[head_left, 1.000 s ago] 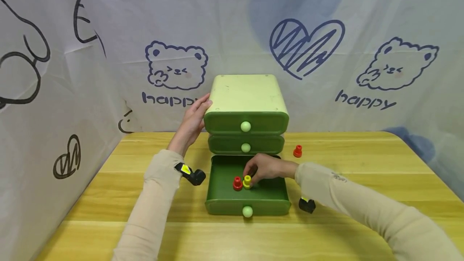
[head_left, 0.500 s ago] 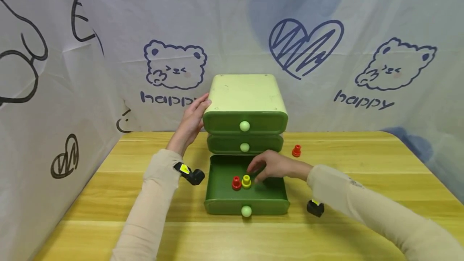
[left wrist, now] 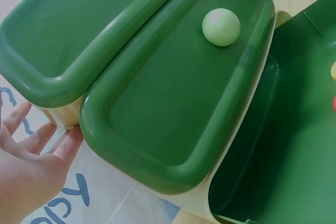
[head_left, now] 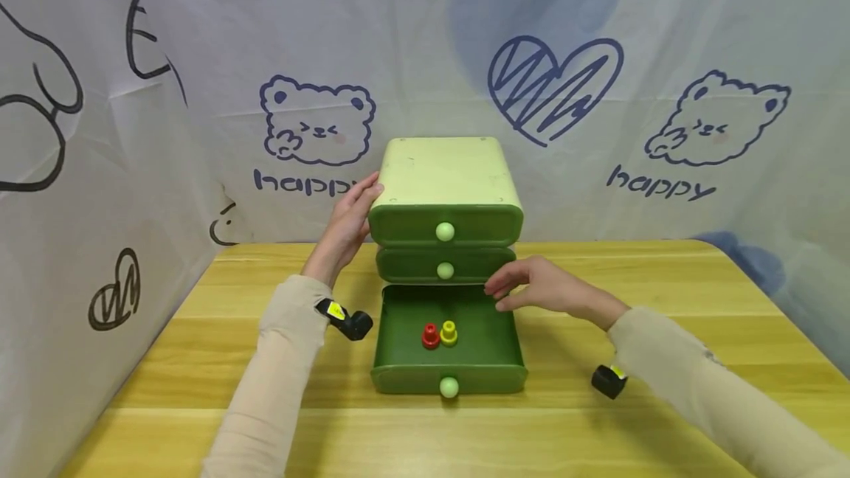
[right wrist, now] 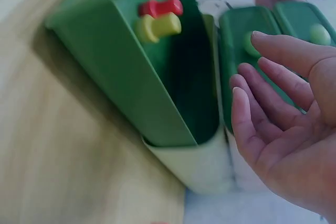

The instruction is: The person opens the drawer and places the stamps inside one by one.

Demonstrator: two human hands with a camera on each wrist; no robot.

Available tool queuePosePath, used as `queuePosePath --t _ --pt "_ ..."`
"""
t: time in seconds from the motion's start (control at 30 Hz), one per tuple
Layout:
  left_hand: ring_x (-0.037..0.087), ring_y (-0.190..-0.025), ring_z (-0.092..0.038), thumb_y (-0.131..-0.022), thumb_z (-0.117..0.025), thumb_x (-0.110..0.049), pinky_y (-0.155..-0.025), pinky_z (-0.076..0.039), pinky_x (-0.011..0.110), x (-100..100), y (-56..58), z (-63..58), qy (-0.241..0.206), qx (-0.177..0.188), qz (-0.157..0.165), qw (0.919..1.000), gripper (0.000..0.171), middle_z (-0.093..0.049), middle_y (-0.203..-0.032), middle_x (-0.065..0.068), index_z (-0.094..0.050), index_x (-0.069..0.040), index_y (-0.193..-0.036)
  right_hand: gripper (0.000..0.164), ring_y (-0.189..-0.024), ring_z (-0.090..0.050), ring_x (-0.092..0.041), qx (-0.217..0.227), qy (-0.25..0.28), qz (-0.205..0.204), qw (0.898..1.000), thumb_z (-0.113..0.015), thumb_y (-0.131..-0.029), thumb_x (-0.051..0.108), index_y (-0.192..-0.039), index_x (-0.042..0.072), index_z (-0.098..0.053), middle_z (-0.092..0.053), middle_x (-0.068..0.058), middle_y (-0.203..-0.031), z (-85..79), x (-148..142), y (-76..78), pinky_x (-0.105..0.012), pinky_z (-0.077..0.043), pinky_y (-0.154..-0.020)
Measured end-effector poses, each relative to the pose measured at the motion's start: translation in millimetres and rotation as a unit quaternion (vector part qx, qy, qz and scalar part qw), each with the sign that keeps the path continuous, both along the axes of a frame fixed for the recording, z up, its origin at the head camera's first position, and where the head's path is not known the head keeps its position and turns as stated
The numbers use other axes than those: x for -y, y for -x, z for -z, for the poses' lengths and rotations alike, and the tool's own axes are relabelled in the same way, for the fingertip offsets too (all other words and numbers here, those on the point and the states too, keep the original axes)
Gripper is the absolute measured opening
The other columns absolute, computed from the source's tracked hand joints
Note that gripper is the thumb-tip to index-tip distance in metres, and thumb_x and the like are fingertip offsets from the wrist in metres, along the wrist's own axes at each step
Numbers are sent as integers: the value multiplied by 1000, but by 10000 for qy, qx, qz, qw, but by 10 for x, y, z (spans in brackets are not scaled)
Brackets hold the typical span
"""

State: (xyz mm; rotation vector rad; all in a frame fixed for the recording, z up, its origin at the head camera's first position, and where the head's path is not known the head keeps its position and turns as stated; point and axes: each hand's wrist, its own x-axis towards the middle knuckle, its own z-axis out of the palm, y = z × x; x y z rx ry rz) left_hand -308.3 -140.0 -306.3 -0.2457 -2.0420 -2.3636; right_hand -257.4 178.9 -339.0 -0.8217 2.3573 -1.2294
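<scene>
A small three-tier drawer cabinet [head_left: 446, 172] has a cream body and green drawer fronts. My left hand [head_left: 344, 227] rests against its left side, fingers extended along the wall in the left wrist view. The bottom drawer [head_left: 412, 380] is pulled out. Inside it, a red stepped peg [head_left: 430, 336] and a yellow stepped peg [head_left: 448, 334] stand side by side. My right hand [head_left: 554, 288] hovers over the drawer's right back corner, holding nothing. Its fingers are loosely bent and spread in the right wrist view, apart from both pegs.
The upper drawer [head_left: 398, 226] and the middle drawer [head_left: 405, 264] are closed, each with a round pale green knob. A wooden table [head_left: 265, 330] carries the cabinet. Behind it hangs a white cloth [head_left: 425, 43] with bear and heart drawings.
My right hand has released the yellow peg beside the red one and moved up and right. It now covers the spot where another red peg stood on the table. The left hand stays put.
</scene>
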Motion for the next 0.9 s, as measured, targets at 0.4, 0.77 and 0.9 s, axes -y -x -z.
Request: queuePosePath --t 0.4,0.77,0.9 --pt "23 -130 -40 -98 -53 -31 -104 -40 36 8 6 18 -19 -33 14 10000 59 -29 -154 7 -33 -14 -152 35 -99 -65 -25 -22 223 789 9966 -69 -88 5 -117 -13 -60 -66 -20 -109 92 -450 175 -28 -54 -83" --pt "24 -131 -41 -98 -54 -30 -104 -41 35 16 2 6 -46 -38 -57 10000 59 -29 -154 7 -33 -14 -151 36 -100 -62 -31 -615 -125 1854 9807 -65 -92 9 -121 -11 -60 -65 -24 -113 316 -620 349 -39 -52 -85" --pt "24 -130 -41 -98 -54 -29 -103 -42 34 5 -2 1 -96 -13 -20 10000 59 -29 -154 8 -33 -14 -151 35 -100 -62 -33 -778 0 2358 9687 -64 -92 7 -120 -13 -59 -63 -26 -115 429 -640 407 -31 -53 -80"
